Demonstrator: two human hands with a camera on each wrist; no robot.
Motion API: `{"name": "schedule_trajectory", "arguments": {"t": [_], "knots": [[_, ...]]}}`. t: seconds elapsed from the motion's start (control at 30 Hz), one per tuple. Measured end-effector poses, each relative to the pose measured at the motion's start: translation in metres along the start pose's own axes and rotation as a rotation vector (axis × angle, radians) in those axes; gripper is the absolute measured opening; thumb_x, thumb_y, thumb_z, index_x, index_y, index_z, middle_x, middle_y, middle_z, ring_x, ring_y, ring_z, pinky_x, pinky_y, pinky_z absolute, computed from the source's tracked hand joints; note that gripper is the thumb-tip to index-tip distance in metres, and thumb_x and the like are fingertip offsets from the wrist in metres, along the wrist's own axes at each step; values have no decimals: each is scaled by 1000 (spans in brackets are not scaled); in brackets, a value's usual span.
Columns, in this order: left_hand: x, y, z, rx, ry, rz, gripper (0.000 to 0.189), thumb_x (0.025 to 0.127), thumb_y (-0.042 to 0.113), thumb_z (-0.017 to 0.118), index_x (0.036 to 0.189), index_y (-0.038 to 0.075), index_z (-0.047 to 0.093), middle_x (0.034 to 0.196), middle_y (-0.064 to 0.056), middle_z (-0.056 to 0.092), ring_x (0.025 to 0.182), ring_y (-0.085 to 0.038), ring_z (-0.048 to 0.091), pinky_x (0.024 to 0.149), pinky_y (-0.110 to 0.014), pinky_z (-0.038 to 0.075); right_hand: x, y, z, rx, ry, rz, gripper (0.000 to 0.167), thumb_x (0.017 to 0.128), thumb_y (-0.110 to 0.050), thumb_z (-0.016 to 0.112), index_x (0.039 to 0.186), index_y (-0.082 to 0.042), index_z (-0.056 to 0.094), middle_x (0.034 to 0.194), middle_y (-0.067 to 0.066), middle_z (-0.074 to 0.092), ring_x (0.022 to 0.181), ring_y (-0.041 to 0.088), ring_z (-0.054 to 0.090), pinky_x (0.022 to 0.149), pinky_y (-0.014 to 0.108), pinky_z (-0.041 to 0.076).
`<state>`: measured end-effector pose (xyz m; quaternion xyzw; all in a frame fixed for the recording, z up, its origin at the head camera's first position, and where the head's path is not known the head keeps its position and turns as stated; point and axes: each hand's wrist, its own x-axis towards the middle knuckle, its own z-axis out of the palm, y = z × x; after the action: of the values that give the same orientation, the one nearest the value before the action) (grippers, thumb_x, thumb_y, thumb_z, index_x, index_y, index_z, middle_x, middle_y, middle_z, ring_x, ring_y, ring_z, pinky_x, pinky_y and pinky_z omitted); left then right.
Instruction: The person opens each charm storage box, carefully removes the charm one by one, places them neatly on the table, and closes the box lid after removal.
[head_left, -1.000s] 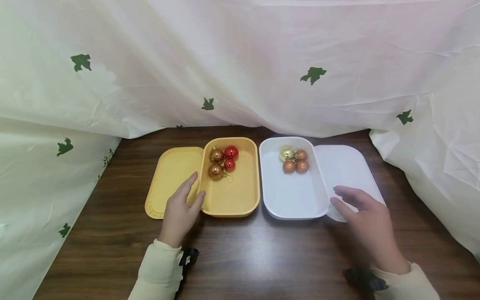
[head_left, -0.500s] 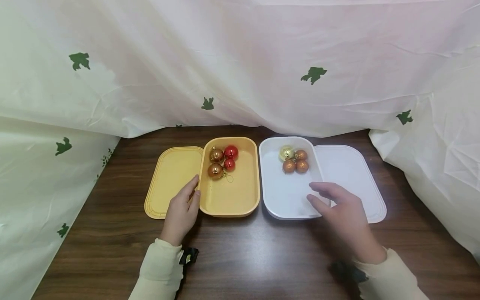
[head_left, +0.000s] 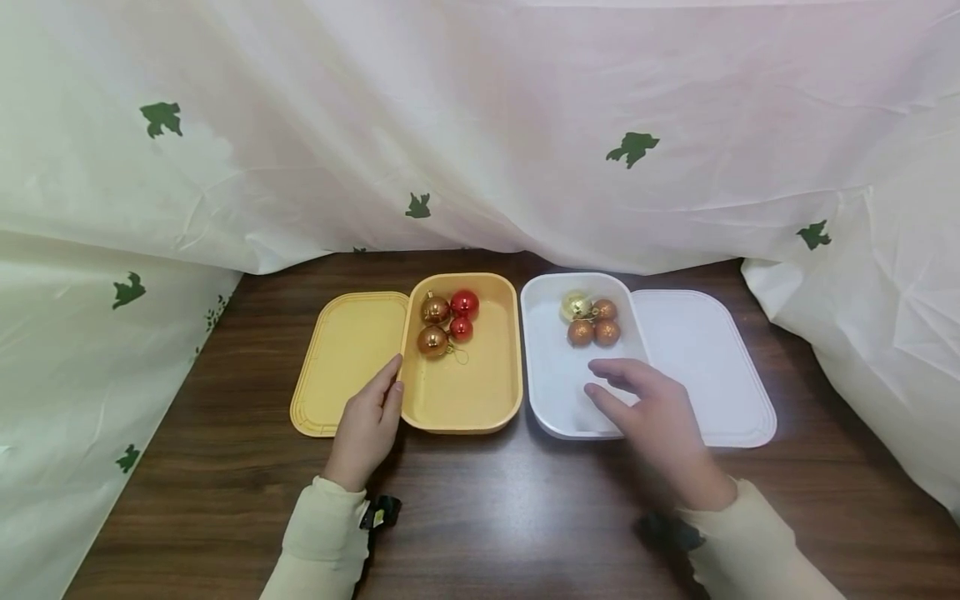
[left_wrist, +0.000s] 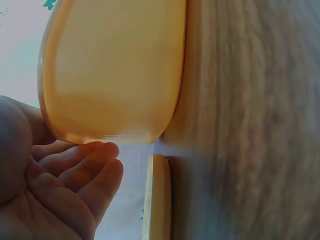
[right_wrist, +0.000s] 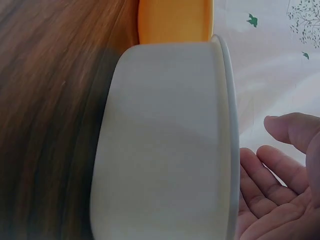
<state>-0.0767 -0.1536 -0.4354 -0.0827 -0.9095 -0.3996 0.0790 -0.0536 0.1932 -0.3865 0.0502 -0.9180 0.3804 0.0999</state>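
Note:
My left hand [head_left: 367, 429] rests along the left wall of the yellow box [head_left: 487, 400], fingers fairly straight, fingertips right at its side. Inside that box lie two red baubles [head_left: 464, 303] and two shiny copper-brown baubles [head_left: 432, 341]. Over the front right part of the white box [head_left: 555, 396], my right hand [head_left: 663, 425] hovers with thumb and fingers spread apart, holding nothing. A gold bauble [head_left: 576, 306] and several glittery orange baubles [head_left: 607, 333] sit together toward the back of the white box. The right wrist view shows its relaxed fingers [right_wrist: 270, 187] beyond the rim.
A yellow lid [head_left: 341, 375] lies left of the yellow box, and a white lid [head_left: 712, 375] lies right of the white one. Both boxes stand side by side on a dark wooden table [head_left: 480, 517]. A white curtain [head_left: 480, 125] with green birds encloses the back and sides.
My right hand has moved left, from over the white lid to over the white box. My left hand has drawn in slightly against the yellow box's side. The baubles have stayed put.

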Motion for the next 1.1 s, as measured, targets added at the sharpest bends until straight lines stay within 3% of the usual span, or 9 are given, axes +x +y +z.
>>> {"name": "schedule_trajectory", "arguments": {"t": [0.37, 0.77, 1.1], "knots": [[0, -7, 6, -208, -20, -82, 46, 108, 13, 47, 151, -2, 41, 152, -15, 45, 139, -26, 45, 110, -41, 42, 14, -16, 13, 52, -50, -47, 29, 89, -14, 77, 116, -5, 73, 112, 11, 74, 103, 30, 69, 92, 51, 55], [-2, -7, 3, -196, -16, -111, 46, 108, 16, 46, 151, 1, 41, 153, -13, 44, 139, -25, 44, 111, -42, 40, 26, -33, 28, 82, -84, -81, 29, 89, -15, 78, 116, -6, 74, 112, 9, 74, 103, 28, 70, 91, 48, 56], [-3, -7, 4, -217, -25, -101, 46, 109, 18, 45, 152, 2, 41, 153, -11, 44, 140, -23, 43, 111, -38, 40, 38, -39, 42, 135, -59, -169, 28, 87, -12, 79, 113, -3, 74, 107, 9, 75, 98, 28, 71, 89, 44, 57]]}}
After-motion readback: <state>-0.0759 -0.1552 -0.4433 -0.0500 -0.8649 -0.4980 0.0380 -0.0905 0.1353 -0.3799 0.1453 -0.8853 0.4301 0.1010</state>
